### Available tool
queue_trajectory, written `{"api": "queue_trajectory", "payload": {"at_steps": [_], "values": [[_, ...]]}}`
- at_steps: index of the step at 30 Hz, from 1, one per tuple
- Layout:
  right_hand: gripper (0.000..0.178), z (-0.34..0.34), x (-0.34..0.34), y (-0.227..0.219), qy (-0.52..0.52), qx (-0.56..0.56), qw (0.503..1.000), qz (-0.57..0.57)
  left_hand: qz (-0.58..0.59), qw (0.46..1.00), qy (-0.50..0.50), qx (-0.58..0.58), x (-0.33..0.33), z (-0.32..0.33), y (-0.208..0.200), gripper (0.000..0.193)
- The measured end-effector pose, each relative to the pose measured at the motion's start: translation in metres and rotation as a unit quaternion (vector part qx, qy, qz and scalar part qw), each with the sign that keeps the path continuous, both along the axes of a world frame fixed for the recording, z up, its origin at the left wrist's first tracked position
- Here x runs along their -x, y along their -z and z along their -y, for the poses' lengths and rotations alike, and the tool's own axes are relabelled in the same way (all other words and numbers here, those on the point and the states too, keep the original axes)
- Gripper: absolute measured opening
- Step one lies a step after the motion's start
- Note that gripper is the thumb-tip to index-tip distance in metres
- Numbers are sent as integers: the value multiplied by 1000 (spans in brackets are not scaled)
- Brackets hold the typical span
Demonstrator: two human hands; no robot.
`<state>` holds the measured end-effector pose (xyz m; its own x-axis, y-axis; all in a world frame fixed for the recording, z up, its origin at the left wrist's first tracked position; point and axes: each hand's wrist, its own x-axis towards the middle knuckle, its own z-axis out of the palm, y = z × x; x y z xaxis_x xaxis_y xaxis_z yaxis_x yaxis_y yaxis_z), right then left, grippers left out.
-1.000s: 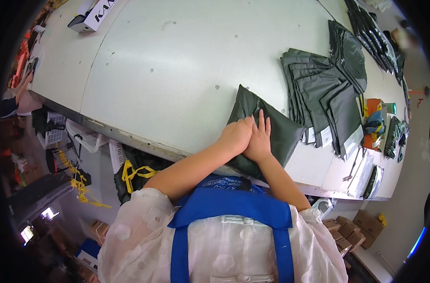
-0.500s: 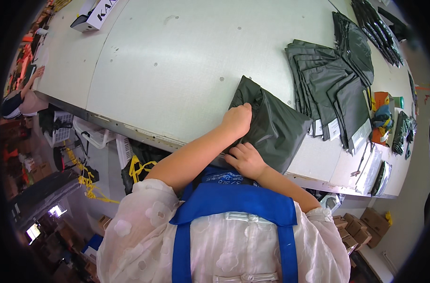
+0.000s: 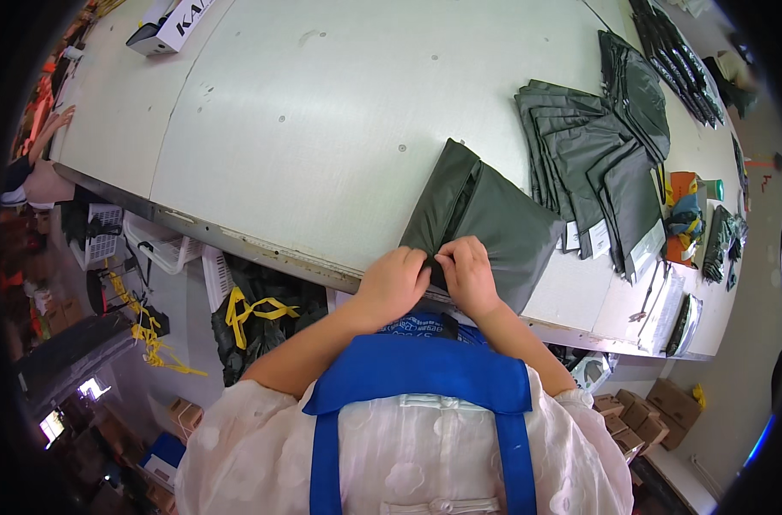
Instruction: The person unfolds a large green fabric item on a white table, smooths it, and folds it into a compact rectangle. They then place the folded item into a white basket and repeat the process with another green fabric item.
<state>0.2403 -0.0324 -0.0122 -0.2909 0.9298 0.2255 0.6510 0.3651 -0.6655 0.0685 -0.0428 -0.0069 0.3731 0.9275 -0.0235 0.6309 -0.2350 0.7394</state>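
A dark green plastic mailing bag [image 3: 511, 225] lies at the table's front edge, close to my body. An opening or folded strip runs along its left part. My left hand [image 3: 397, 279] pinches the bag at the near end of that strip. Right beside it, my right hand [image 3: 466, 273] is closed on the same spot, its fingertips nearly meeting the left ones. What lies inside the bag is hidden. To the right, a fanned pile of matching dark bags [image 3: 593, 159] with white labels rests on the table.
A white box [image 3: 175, 30] stands at the far left of the pale tabletop [image 3: 279, 172]. An orange box [image 3: 685, 219] sits to the right. Black packages [image 3: 676, 64] lie at the far right. White baskets [image 3: 161, 245] hang below the table edge. Another person's hand [image 3: 60, 120] rests at the far left.
My left hand has moved down along the bag's strip toward me. My right hand has shifted slightly up and right, so both hands now meet at the bag's near edge.
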Motion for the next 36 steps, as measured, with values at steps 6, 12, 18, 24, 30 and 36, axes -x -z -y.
{"api": "queue_trajectory", "payload": {"at_steps": [6,12,18,24,30,36], "values": [[14,-3,4,15,-42,-41,994,96,-35,993,80,-76,5,26,48,68],[16,-26,3,20,21,-67,987,146,-79,986,97,-110,6,30,67,67],[17,-25,0,18,8,-54,990,133,-95,984,110,-101,12,24,54,67],[16,-43,-2,19,49,-92,984,144,-104,982,109,-116,12,27,58,70],[17,-49,-6,20,43,-85,986,136,-88,985,107,-102,12,27,50,68],[28,-95,-51,9,86,-60,990,90,84,992,-65,-65,12,-25,44,39]]}}
